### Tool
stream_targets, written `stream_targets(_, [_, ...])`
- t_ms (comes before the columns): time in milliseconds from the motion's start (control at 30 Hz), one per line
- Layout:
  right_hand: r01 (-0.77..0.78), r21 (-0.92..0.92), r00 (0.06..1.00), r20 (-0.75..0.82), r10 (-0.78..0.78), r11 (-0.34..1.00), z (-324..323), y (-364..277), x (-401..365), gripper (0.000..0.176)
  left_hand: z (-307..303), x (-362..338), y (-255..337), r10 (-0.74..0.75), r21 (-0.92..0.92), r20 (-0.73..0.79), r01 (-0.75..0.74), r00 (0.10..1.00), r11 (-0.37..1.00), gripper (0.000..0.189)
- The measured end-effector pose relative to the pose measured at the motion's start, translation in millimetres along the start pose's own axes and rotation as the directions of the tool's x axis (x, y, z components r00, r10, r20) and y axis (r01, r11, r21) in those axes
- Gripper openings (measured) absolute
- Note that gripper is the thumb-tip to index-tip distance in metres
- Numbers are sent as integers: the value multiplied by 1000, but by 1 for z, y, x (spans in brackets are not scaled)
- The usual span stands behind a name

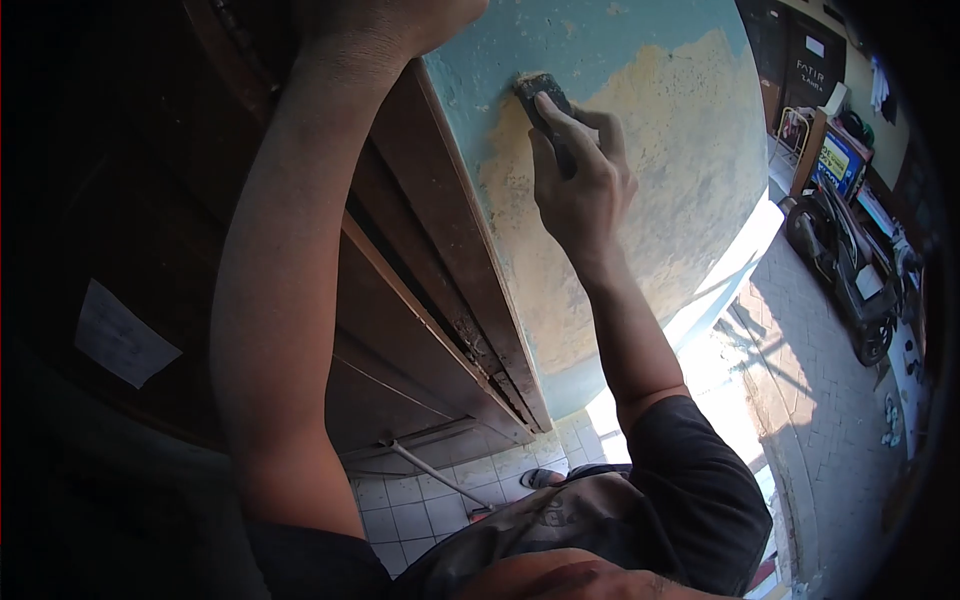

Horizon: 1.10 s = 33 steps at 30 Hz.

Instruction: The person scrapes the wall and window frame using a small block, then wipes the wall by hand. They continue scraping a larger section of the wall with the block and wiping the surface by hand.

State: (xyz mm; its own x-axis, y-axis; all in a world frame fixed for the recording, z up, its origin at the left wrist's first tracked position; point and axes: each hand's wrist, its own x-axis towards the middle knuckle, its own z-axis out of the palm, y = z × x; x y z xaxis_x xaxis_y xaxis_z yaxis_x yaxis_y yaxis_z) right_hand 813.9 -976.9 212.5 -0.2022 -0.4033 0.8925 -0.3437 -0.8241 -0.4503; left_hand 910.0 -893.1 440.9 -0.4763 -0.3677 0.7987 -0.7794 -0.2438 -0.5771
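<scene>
The right hand (580,190) is closed around a dark tool (535,92) and presses it flat against the wall (680,150). The fingers are curled over its lower part and the forefinger is laid straight along its back. The tool is narrow. In this view its long axis runs on a slant from lower right, where it disappears under the fingers, to upper left, where its free end shows. That end points up and to the left. It touches the wall just at the ragged border where the teal paint gives way to a bare yellowish patch, close to the wall's corner beside the wooden door frame (440,250). The right forearm stretches down from the hand to a dark short sleeve near the bottom of the view. The left hand (385,20) is raised to the top edge of the picture, at the upper part of the door frame, and is mostly cut off there. I cannot tell how far it is open or whether it holds anything. Its forearm runs down the left of the view in front of the dark wooden door, which has a pale slip of paper (122,345) stuck to it. Far below lie a tiled floor (400,510), a thin rod (440,475) lying aslant and a sandal (545,478). A motorbike (845,270) stands on the paving well off to the right.
</scene>
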Motion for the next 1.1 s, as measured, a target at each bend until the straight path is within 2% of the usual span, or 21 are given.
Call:
stream_targets(100, [84,0,995,48,-84,996,-3,0,19,36,15,2,-10,29,1,-34,-29,999,1000,31])
stream_targets(200, [42,-18,997,69,-41,999,-12,10,-11,36,12,0,-10,23,-68,-18,-24,1000,997,31])
stream_targets(267, [45,-7,998,35,-45,999,-1,15,-12,35,13,1,-11,18,-56,-28,-19,999,998,31])
stream_targets(333, [39,7,996,-85,-39,999,12,-4,20,35,14,2,-8,19,-54,-18,-20,1000,998,30])
stream_targets(433, [71,-4,996,-48,-71,997,8,-6,39,34,10,2,-9,19,-22,-13,-20,1000,1000,30])
stream_targets(500, [45,-4,999,8,-44,999,-3,-1,18,34,8,1,-10,44,-88,-9,-45,999,995,30])
stream_targets(600, [35,-13,999,24,-34,999,-7,13,-31,34,11,2,-8,8,-51,17,-8,1000,999,29])
stream_targets(733, [50,-12,999,-4,-50,999,1,-13,23,34,11,2,-5,-14,27,66,13,998,1000,29])
stream_targets(767, [91,-34,995,55,-89,995,-10,-16,33,33,12,0,-6,10,-8,33,-10,999,1000,29])
stream_targets(800, [102,-37,994,44,-100,994,-9,-11,33,33,13,3,-9,32,-35,-18,-33,999,999,29])
stream_targets(900, [79,-18,989,126,-77,997,-12,10,-20,38,14,2,-9,26,-43,-25,-27,999,999,29])
stream_targets(933, [91,-3,991,99,-90,996,-7,11,-32,41,13,5,-10,25,-36,-39,-27,999,999,29])
stream_targets(1000, [108,-17,994,35,-108,994,7,10,-23,38,14,5,-8,-6,-22,-4,6,1000,1000,29])
stream_targets(1100, [135,-5,989,62,-134,991,7,-28,44,40,10,6,-6,-8,-23,28,9,1000,1000,28])
